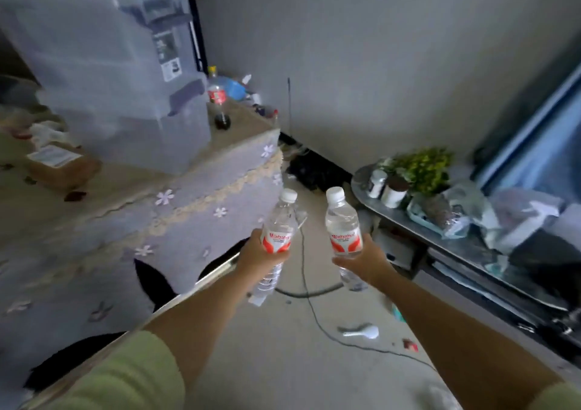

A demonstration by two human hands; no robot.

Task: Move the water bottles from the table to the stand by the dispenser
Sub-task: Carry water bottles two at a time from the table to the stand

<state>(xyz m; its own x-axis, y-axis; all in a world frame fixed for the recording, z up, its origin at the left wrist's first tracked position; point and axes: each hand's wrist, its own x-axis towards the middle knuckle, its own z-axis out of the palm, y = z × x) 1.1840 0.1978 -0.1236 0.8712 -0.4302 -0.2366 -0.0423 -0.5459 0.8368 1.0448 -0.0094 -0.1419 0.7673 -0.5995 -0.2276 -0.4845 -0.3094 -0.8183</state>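
Two clear water bottles with white caps and red-and-white labels are held out in front of me over the floor. My left hand (256, 257) grips the left water bottle (279, 218) around its label; it tilts slightly to the right. My right hand (366, 260) grips the right water bottle (341, 218) around its label, nearly upright. The table (195, 186), draped in a grey flowered cloth with a lace band, stands to my left. Neither a dispenser nor its stand can be made out.
Stacked clear plastic bins (103, 73) and a cola bottle (218, 101) sit on the table. A low grey shelf (446, 240) at right carries a plant (421, 167), jars and bags. A black cable (311, 309) and small litter lie on the floor between.
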